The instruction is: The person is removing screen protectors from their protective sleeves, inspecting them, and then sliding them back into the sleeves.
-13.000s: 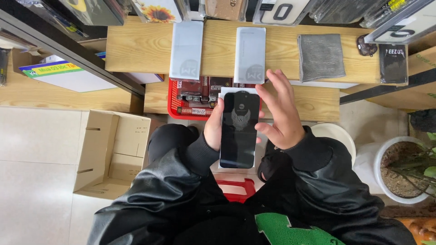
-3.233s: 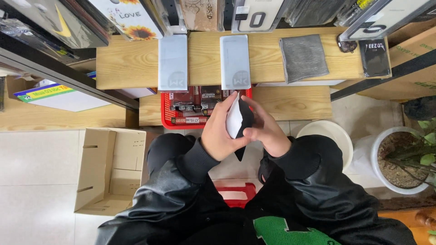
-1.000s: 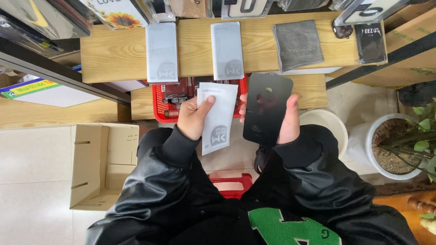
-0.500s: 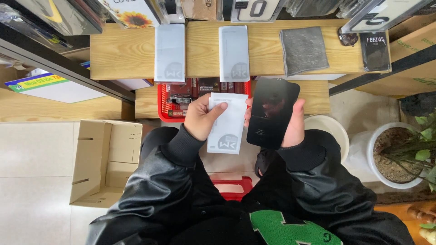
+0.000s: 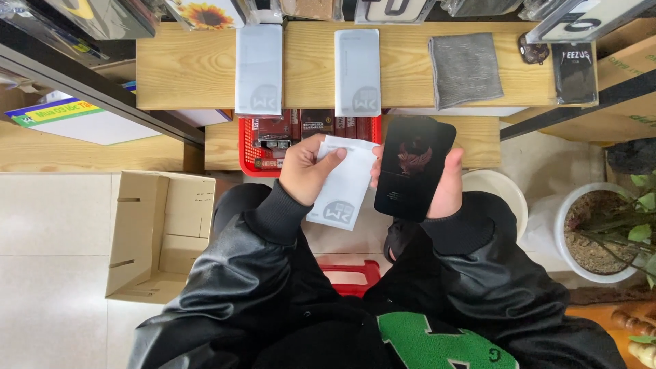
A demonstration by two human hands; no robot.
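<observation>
White and flat, the packet (image 5: pixel 344 183) pinched in the left hand (image 5: pixel 306 169) sits lower than half a second ago; the right hand (image 5: pixel 447 186) still clasps the dark phone (image 5: pixel 413 167). Two more white packets (image 5: pixel 259 68) and one grey cloth (image 5: pixel 466 70) lie on the wooden surface (image 5: pixel 184 68).

Wooden shelf (image 5: pixel 184 68) with two white packets (image 5: pixel 258 68), grey cloth (image 5: pixel 465 68), black pouch (image 5: pixel 572 72).

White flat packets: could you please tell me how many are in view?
3: two lie side by side on the wooden shelf, left packet and right packet; the third packet is in the left hand.
</observation>
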